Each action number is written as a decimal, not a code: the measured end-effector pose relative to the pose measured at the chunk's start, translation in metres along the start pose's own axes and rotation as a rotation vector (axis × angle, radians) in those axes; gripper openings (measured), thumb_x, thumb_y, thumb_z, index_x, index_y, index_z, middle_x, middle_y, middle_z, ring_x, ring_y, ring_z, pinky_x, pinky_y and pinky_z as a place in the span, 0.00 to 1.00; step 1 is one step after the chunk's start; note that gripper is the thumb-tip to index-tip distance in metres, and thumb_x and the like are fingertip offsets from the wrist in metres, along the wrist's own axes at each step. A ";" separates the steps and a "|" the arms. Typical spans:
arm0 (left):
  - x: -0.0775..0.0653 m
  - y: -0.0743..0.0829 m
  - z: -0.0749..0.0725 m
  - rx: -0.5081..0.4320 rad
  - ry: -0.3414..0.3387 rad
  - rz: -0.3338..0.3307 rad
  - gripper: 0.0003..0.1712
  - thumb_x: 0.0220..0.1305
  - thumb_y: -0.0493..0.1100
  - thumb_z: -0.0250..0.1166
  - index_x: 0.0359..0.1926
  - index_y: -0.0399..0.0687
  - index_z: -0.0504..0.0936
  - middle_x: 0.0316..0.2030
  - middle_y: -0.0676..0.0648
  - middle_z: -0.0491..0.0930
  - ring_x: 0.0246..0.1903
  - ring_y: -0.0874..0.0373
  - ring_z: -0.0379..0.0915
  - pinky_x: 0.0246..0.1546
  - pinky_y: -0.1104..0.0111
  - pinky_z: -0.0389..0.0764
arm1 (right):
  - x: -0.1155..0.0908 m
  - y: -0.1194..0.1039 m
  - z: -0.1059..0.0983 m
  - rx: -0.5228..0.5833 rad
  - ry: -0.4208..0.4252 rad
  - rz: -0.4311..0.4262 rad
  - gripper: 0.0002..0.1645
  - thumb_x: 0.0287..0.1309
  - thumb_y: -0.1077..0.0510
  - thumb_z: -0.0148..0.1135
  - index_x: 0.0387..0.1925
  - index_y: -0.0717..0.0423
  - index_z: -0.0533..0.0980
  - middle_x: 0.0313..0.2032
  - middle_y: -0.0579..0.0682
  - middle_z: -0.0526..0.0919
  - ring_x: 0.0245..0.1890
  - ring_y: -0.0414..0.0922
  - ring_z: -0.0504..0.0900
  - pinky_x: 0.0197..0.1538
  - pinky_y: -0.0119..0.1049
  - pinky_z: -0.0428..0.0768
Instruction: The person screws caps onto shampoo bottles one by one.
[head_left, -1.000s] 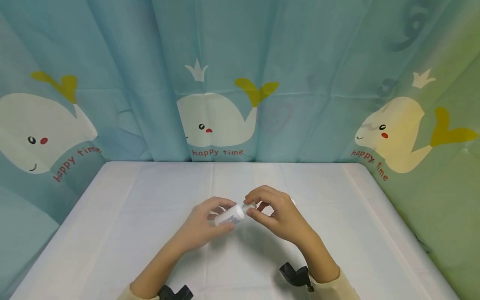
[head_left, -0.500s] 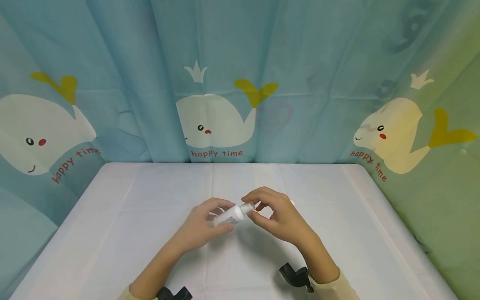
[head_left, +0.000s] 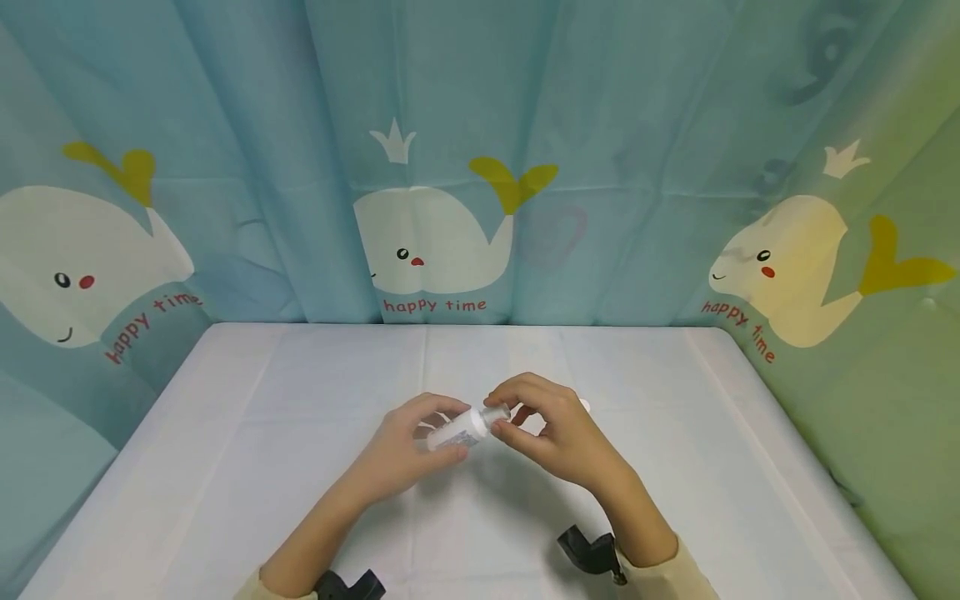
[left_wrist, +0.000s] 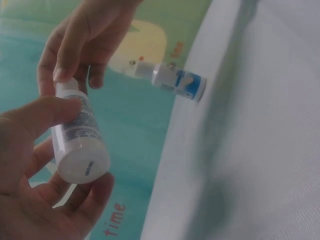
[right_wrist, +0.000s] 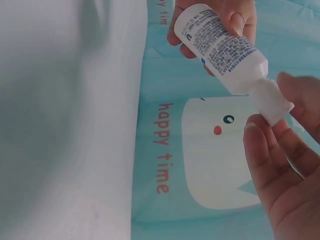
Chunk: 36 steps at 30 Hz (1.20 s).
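My left hand point(head_left: 408, 446) holds a small white bottle point(head_left: 456, 430) tilted above the table, its thumb on one side and fingers curled round the other. Dense printed text covers the bottle's label point(right_wrist: 225, 47) in the right wrist view. At the upper end sits a white cap point(right_wrist: 271, 102), pinched between the thumb and fingertips of my right hand point(head_left: 551, 423). The left wrist view shows the bottle's round base point(left_wrist: 84, 164) facing the camera. Whether the cap is loose cannot be seen.
A second white bottle point(left_wrist: 177, 81) with a blue band stands on the white-covered table point(head_left: 300, 392), mostly hidden behind my right hand in the head view. A blue-green curtain point(head_left: 615, 125) with whale prints surrounds the table's back and sides.
The right hand's fingers shift on the cap: half a second ago they stood a little off it, now they grip it again. The left hand and bottle stay nearly in place.
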<state>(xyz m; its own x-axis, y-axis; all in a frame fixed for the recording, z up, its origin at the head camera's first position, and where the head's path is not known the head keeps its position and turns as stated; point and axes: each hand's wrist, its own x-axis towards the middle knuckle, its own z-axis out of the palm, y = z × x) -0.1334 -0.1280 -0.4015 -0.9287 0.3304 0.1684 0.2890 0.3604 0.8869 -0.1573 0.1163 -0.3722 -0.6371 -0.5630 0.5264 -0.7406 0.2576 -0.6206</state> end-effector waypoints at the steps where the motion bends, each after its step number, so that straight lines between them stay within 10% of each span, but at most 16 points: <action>1: 0.000 0.000 0.000 -0.002 0.002 -0.002 0.24 0.55 0.48 0.76 0.54 0.63 0.81 0.49 0.59 0.80 0.47 0.53 0.74 0.51 0.54 0.77 | 0.000 0.000 0.000 0.001 -0.003 0.003 0.14 0.59 0.65 0.67 0.47 0.49 0.81 0.46 0.44 0.84 0.44 0.39 0.82 0.40 0.33 0.84; 36: -0.001 0.003 0.001 -0.005 0.008 -0.012 0.25 0.55 0.46 0.76 0.54 0.64 0.80 0.49 0.59 0.80 0.48 0.54 0.74 0.52 0.53 0.77 | -0.001 -0.001 -0.003 -0.023 -0.020 0.040 0.18 0.58 0.68 0.64 0.50 0.49 0.80 0.47 0.44 0.84 0.40 0.38 0.82 0.40 0.31 0.84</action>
<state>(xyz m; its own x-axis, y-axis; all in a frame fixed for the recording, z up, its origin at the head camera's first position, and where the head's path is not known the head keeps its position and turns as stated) -0.1319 -0.1264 -0.3995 -0.9339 0.3189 0.1615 0.2769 0.3596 0.8911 -0.1563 0.1188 -0.3700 -0.6620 -0.5676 0.4895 -0.7195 0.2984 -0.6271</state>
